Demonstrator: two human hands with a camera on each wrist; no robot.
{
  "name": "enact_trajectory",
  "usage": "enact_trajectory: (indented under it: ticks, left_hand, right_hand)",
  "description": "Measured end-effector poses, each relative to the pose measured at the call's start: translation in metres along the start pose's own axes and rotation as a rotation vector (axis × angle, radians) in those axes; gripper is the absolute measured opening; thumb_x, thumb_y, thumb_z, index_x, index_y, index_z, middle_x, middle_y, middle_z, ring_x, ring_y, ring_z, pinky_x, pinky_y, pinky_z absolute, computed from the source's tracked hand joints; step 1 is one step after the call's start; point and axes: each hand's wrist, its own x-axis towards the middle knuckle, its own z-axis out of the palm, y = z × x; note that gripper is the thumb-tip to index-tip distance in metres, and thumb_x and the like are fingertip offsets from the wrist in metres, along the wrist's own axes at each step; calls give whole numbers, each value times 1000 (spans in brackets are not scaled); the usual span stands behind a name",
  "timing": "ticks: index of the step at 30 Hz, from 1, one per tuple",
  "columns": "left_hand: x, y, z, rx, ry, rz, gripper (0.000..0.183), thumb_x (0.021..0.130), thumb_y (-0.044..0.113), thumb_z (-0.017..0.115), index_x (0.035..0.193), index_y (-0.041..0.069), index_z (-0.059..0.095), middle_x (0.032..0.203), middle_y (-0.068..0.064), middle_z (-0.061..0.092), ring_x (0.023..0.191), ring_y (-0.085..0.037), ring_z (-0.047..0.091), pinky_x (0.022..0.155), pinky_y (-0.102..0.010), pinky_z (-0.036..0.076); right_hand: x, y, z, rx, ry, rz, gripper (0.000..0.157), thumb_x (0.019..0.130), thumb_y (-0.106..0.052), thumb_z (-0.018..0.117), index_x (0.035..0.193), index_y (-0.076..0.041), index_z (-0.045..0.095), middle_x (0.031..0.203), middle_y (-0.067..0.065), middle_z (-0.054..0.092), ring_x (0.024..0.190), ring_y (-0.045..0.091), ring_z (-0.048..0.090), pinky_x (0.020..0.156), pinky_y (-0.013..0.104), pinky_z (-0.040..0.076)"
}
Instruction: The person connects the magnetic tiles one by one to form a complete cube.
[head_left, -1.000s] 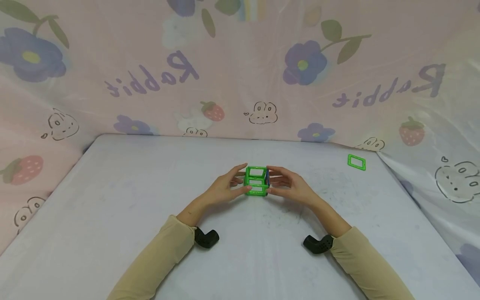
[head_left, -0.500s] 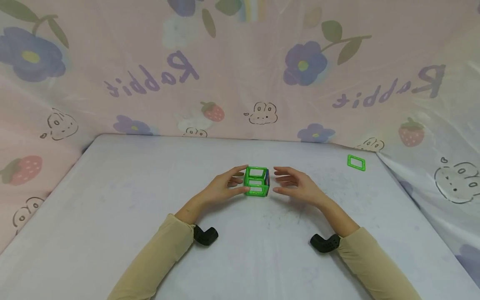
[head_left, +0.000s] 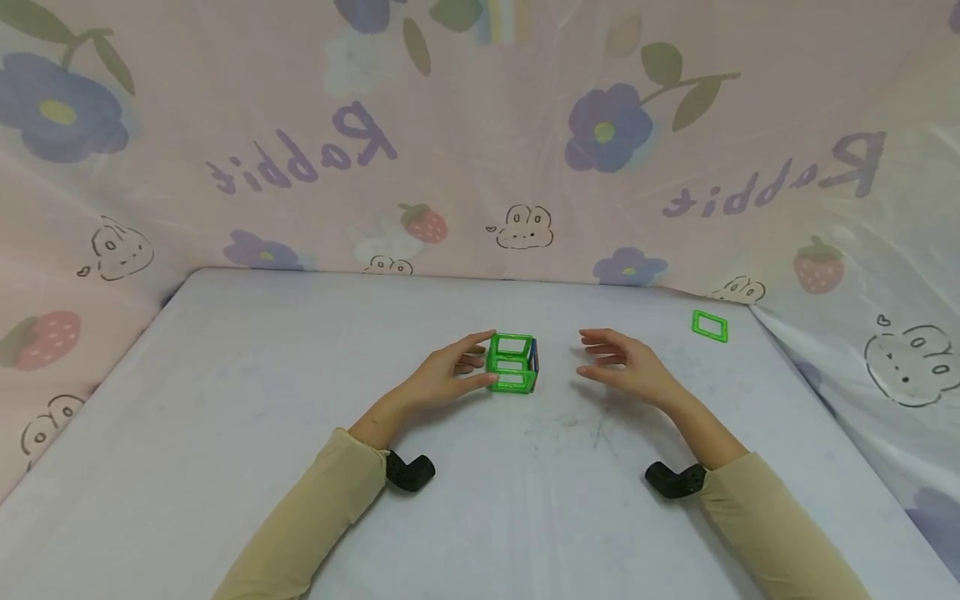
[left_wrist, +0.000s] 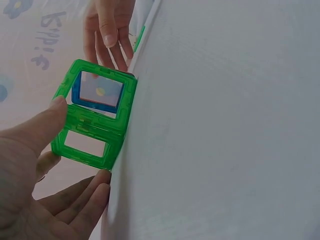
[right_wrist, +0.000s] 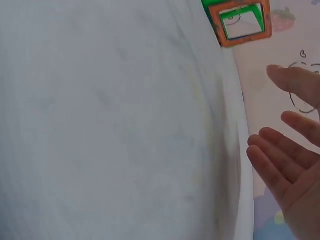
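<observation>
A small box of see-through magnetic tiles (head_left: pixel 511 356) stands mid-table in the head view. Its green frames face up and forward, and a blue tile (left_wrist: pixel 93 105) shows through the green one in the left wrist view. An orange tile (right_wrist: pixel 246 40) forms the side towards my right hand. My left hand (head_left: pixel 441 377) holds the box from the left, thumb on the front tile and forefinger at the back corner. To the right, apart from the box, my right hand (head_left: pixel 632 367) hovers with nothing in it, fingers loosely spread.
One loose green tile (head_left: pixel 710 337) lies at the table's far right. A black curved piece (head_left: pixel 410 472) sits at the left wrist and another black piece (head_left: pixel 675 480) at the right. Patterned cloth (head_left: pixel 450 167) walls the white table's back and sides.
My right hand has let go of the box's right side and moved away to the right. My left hand and the box have stayed in place.
</observation>
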Motion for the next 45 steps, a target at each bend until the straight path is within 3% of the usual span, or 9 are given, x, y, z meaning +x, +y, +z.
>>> enact_trajectory:
  ticks: [12,21,28,34,38,41,43,45]
  left_hand:
    - [0,-1,1,14,1,14,68,92,25,66,150,16,32,139,-16,51,123,-29,54,105,-36,43]
    - [1,-2,1,32,1,7,68,92,26,66,150,17,32,140,-16,50,124,-29,54,106,-36,42]
    - [1,-3,1,29,-2,10,68,92,26,66,150,17,31,141,-16,49,124,-29,53,106,-36,42]
    - [0,-1,1,26,-4,-2,69,92,28,66,151,18,31,140,-14,50,125,-28,53,106,-36,42]
    - [-1,0,1,19,-7,-3,69,92,28,65,151,17,31,140,-15,49,125,-28,53,106,-36,42]
    - [-1,1,1,21,-11,-6,69,93,27,65,151,16,30,141,-15,48,125,-29,52,106,-36,42]
    - [0,0,1,24,-12,-7,69,93,27,65,151,16,30,141,-15,48,125,-28,52,106,-36,42]
    - [0,0,1,23,-9,-5,69,93,28,65,151,16,30,140,-16,49,125,-28,53,106,-36,42]
  right_hand:
    - [-3,22,-25,-75,68,37,58,89,-21,69,138,0,47,136,22,52,121,38,53,97,51,45]
    - [-7,28,-42,-98,98,129,60,91,-28,67,140,-1,45,138,23,49,124,39,50,98,51,43]
    - [-9,34,-50,-133,117,152,61,92,-31,66,140,-2,44,140,22,48,124,38,51,96,44,47]
    - [-11,38,-56,-143,132,166,61,92,-32,66,141,-2,44,141,23,47,124,39,51,96,49,45]
    - [-12,43,-59,-138,146,166,61,92,-32,65,140,-1,44,140,24,47,123,39,50,92,24,48]
    - [-12,48,-62,-134,166,155,59,93,-29,65,139,2,45,137,26,48,122,40,50,82,4,40]
    - [-13,51,-64,-146,179,161,59,93,-29,64,138,3,45,136,27,49,122,41,50,80,2,38]
    - [-14,53,-65,-166,190,176,59,93,-31,64,138,3,45,136,28,49,122,41,50,86,12,46]
